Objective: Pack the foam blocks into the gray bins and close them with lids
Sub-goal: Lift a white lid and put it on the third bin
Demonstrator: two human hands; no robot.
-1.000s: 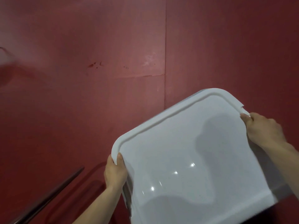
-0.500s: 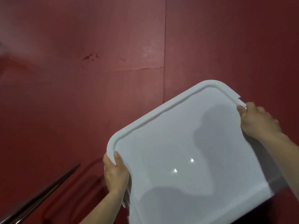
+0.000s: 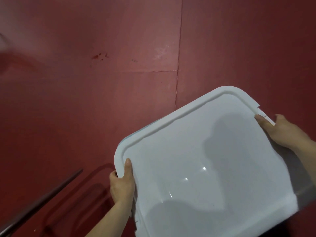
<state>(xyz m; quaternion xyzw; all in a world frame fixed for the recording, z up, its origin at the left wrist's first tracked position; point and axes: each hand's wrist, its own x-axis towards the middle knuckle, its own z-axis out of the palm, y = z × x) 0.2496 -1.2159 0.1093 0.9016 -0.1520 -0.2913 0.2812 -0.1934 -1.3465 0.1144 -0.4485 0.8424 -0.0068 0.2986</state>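
The white lid (image 3: 205,159) hangs tilted above the red floor (image 3: 85,100), clamped at opposite edges: left hand (image 3: 122,187) at its left corner, right hand (image 3: 282,132) beside its notch, thumbs on top. It looks light, glossy and probably slightly flexible, so opposite-edge grips suit it.

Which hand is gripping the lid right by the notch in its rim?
The right hand, on the right edge of the lid; the left hand grips a plain rounded corner.

The lid (image 3: 188,151) is plain white, with grey shadow patches. The floor (image 3: 85,108) is dark red, marked by darker red spots, a whitish scuff and thin seam lines. The rod (image 3: 42,201) is dark grey.
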